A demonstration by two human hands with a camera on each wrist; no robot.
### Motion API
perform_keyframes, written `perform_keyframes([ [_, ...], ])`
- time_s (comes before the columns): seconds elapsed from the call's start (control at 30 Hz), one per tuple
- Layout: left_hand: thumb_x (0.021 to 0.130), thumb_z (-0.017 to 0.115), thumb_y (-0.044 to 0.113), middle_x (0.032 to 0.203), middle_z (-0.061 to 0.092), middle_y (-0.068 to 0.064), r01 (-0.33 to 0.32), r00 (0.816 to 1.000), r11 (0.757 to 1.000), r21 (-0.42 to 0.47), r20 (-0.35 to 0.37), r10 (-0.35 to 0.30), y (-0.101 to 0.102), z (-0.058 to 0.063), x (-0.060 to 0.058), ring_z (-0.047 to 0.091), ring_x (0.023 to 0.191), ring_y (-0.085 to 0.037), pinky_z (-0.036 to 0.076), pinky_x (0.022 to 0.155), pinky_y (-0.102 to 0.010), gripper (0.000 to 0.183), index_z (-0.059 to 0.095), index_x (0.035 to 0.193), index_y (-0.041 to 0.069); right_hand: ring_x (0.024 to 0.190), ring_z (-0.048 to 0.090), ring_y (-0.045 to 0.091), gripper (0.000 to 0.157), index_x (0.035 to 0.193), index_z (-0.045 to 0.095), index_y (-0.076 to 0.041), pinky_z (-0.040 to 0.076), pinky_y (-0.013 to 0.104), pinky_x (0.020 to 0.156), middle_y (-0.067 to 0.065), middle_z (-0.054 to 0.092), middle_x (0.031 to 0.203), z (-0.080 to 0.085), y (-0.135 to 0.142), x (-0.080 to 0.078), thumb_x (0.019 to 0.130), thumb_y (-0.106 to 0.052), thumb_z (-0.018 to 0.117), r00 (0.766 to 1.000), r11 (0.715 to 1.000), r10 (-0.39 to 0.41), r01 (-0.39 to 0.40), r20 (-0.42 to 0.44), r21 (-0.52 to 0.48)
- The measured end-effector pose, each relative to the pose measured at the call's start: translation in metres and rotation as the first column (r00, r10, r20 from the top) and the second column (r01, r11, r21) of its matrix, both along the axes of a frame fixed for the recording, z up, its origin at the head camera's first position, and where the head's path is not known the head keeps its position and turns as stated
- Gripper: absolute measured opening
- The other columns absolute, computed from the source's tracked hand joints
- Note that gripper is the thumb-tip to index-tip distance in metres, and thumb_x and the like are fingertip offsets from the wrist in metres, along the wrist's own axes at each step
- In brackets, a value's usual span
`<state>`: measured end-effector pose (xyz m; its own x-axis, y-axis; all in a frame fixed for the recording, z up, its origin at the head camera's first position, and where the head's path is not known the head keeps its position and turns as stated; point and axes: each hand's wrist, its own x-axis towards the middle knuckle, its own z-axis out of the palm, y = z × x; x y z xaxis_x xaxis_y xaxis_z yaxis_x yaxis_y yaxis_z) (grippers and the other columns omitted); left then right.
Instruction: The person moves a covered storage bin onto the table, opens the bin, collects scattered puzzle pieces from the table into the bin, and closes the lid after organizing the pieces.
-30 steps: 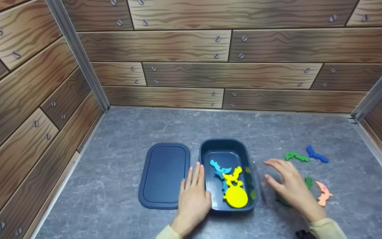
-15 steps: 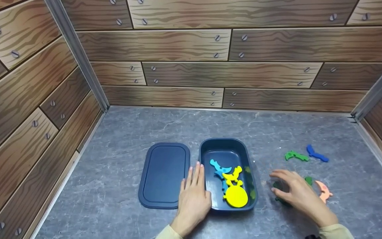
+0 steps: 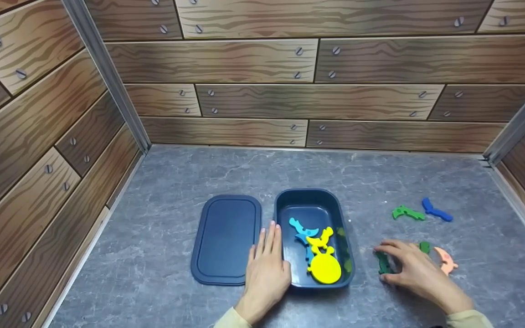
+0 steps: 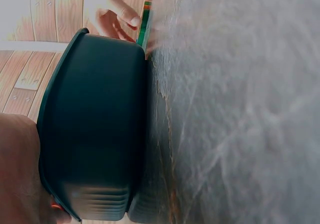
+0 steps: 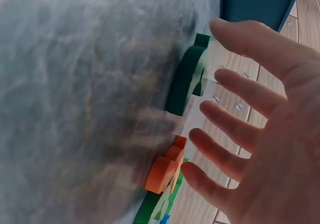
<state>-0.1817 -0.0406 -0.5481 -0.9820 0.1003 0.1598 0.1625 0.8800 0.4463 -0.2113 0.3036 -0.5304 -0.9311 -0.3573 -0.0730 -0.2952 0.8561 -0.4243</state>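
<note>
My left hand [image 3: 267,273] lies with straight fingers along the left side of an open dark blue box [image 3: 306,213]. Inside the box are light blue pieces [image 3: 303,229], a small yellow piece [image 3: 321,239] and a round yellow piece [image 3: 325,269]. To the box's right, my right hand [image 3: 419,273] hovers low over a dark green curved piece [image 3: 383,263], thumb and fingers spread on either side of it. The right wrist view has this green piece [image 5: 184,79] on the table, with a gap between thumb and fingers and nothing gripped.
A dark blue lid [image 3: 226,239] lies flat left of the box. Beyond my right hand are a green piece [image 3: 424,247] and an orange piece [image 3: 446,262]. Farther back lie a bright green piece [image 3: 407,213] and a blue piece [image 3: 436,210]. Wood-patterned walls [image 3: 308,100] enclose the table.
My right hand has moved down and slightly right, its fingers coming around the dark green piece. The left hand and the box have stayed in place.
</note>
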Motion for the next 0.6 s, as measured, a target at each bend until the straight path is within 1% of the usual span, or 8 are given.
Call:
perform_keyframes([
  [0.2, 0.092, 0.047, 0.020, 0.163, 0.016, 0.000, 0.000, 1.000, 1.000, -0.004, 0.011, 0.000, -0.0003, 0.0005, -0.0004, 0.018, 0.148, -0.026, 0.025, 0.112, -0.056, 0.067, 0.028, 0.156, 0.010, 0.122, 0.050, 0.043, 0.058, 0.129, 0.065, -0.016, 0.041, 0.063, 0.094, 0.014, 0.057, 0.131, -0.0028, 0.0003, -0.0003, 0.075, -0.028, 0.084, 1.000, 1.000, -0.019, 0.019, 0.016, 0.000],
  [0.27, 0.092, 0.047, 0.020, 0.164, 0.015, 0.000, -0.001, 1.000, 1.000, -0.004, 0.017, 0.001, -0.0002, 0.0009, -0.0006, 0.018, 0.148, -0.026, 0.025, 0.112, -0.056, 0.068, 0.027, 0.156, 0.010, 0.121, 0.051, 0.042, 0.056, 0.128, 0.066, -0.017, 0.042, 0.062, 0.093, 0.013, 0.058, 0.130, -0.0029, 0.0002, -0.0009, 0.076, -0.027, 0.084, 1.000, 1.000, -0.026, 0.026, 0.015, 0.002],
  [0.47, 0.092, 0.047, 0.020, 0.164, 0.014, 0.001, 0.000, 1.000, 1.000, -0.004, 0.027, 0.001, 0.0003, 0.0021, -0.0006, 0.016, 0.148, -0.024, 0.025, 0.112, -0.056, 0.068, 0.026, 0.157, 0.011, 0.119, 0.052, 0.041, 0.051, 0.126, 0.067, -0.018, 0.038, 0.064, 0.095, 0.011, 0.060, 0.128, -0.0033, -0.0011, -0.0019, 0.079, -0.027, 0.082, 0.999, 0.999, -0.037, 0.037, 0.012, 0.020],
  [0.6, 0.092, 0.049, 0.021, 0.164, 0.015, 0.000, 0.000, 1.000, 1.000, -0.012, 0.024, 0.000, 0.0002, 0.0021, -0.0006, 0.017, 0.148, -0.025, 0.026, 0.112, -0.056, 0.069, 0.026, 0.157, 0.011, 0.118, 0.053, 0.039, 0.047, 0.124, 0.068, -0.021, 0.041, 0.062, 0.093, 0.009, 0.061, 0.126, -0.0033, -0.0033, -0.0023, 0.080, -0.028, 0.082, 0.998, 0.998, -0.052, 0.052, 0.016, 0.035],
])
